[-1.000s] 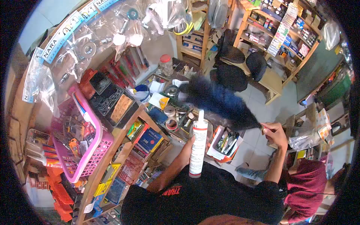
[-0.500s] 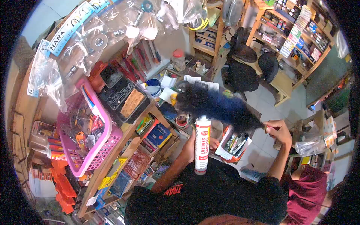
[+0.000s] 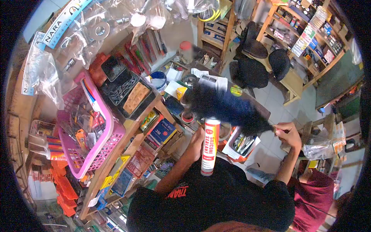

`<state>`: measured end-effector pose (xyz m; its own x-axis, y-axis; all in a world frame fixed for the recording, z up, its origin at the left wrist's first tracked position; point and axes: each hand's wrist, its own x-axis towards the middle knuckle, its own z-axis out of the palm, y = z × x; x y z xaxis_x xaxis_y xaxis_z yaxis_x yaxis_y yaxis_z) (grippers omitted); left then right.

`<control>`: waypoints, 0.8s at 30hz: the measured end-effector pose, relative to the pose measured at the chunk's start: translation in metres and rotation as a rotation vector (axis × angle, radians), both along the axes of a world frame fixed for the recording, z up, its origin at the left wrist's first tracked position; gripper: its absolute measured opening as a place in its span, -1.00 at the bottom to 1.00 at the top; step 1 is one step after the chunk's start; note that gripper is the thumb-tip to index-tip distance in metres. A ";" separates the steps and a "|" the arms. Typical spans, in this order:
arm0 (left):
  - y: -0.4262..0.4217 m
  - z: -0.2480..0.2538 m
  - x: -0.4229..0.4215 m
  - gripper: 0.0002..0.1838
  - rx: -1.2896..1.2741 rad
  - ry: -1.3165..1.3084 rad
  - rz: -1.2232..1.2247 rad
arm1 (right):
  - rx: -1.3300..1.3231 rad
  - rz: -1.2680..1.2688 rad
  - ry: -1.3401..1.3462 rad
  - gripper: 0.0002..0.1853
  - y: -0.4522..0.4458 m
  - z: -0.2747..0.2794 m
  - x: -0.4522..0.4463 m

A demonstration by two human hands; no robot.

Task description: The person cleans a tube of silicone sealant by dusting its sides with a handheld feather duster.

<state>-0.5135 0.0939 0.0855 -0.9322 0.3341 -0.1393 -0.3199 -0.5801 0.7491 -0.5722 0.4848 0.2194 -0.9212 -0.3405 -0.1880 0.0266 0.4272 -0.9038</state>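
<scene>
My left hand [image 3: 196, 144] is wrapped around a white and red silicone sealant tube [image 3: 210, 149], which stands nearly upright in front of my chest. My right hand [image 3: 288, 135], off to the right, pinches the thin end of a dark feather duster [image 3: 232, 110]. The duster's bushy part is blurred and spreads leftward, just above the sealant tube's top. It hides part of the cluttered table behind it.
On the left, a pink basket [image 3: 112, 133] of packaged items sits beside black trays [image 3: 123, 87] of screws. Bagged hardware [image 3: 92, 31] hangs above. A white container of pens [image 3: 234, 149] is below the duster. A black chair [image 3: 251, 73] stands beyond.
The sealant tube has turned and tilted slightly, showing more of its label, and its top is a little higher. The feather duster has shifted slightly and remains blurred. The view has moved slightly.
</scene>
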 end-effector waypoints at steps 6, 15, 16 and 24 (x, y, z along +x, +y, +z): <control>0.010 0.016 0.000 -0.23 0.138 -0.067 -0.031 | 0.054 -0.077 0.110 -0.70 -0.012 0.006 0.003; 0.012 0.012 0.009 -0.37 0.121 -0.167 0.060 | 0.154 -0.173 0.071 -0.66 -0.021 0.018 0.007; 0.009 0.007 0.010 -0.41 0.051 -0.109 0.075 | 0.154 -0.045 0.075 -0.68 -0.012 0.015 0.003; -0.006 0.020 0.019 -0.53 -0.230 -0.018 0.188 | 0.039 -0.071 -0.090 -0.67 0.002 0.006 -0.010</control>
<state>-0.4942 0.0874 0.1055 -0.9715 0.1136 -0.2081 -0.2370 -0.4464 0.8629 -0.5825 0.4872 0.2259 -0.9214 -0.2663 -0.2829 0.1382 0.4559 -0.8792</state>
